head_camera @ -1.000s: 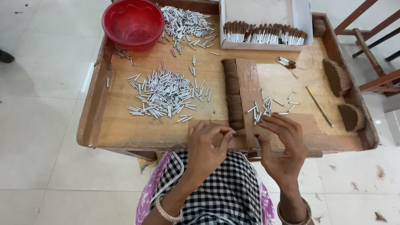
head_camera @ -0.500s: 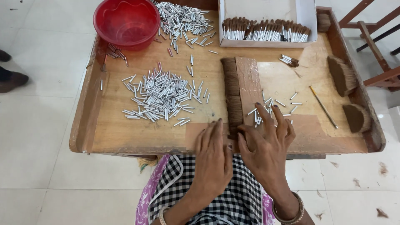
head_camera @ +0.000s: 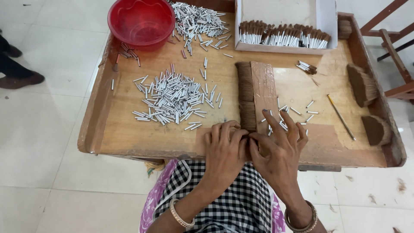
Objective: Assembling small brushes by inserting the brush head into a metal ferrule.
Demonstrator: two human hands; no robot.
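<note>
Hands are brought together at the near edge of a low wooden tabletop (head_camera: pixel 129 133) with raised side rims. The left hand (head_camera: pixel 224 149) is curled palm-down, its fingers (head_camera: pixel 217 131) bent and pressed against the near end of a row of thin brown sticks (head_camera: pixel 246 101) that is laid along a flat wooden block (head_camera: pixel 264 88) in the middle of the tabletop. The right hand (head_camera: pixel 278 146) is set just beside it, thumb and forefinger pinched toward the same end of the sticks while the other fingers are spread out over a few loose silver tubes (head_camera: pixel 284 118). Whether anything is actually gripped between the two thumbs cannot be told, since the spot is hidden by the knuckles. Bangles are worn on both wrists, and a black-and-white checked cloth (head_camera: pixel 241 203) is seen over the lap below.

To the left of the block, a wide scatter of short silver metal tubes (head_camera: pixel 172 97) is spread on the wood. A second heap of silver tubes (head_camera: pixel 198 21) is piled at the far edge, next to a round red plastic bowl (head_camera: pixel 141 21). A white rectangular cardboard box (head_camera: pixel 284 13) at the far right is lined with finished brown-and-silver pieces (head_camera: pixel 284 36). Two fan-shaped brown bundles (head_camera: pixel 362 84) are leaned against the right rim, and a thin yellow stick (head_camera: pixel 341 117) is laid near them. Dark shoes (head_camera: pixel 19 80) of another person are visible on the pale tiled floor at the left.
</note>
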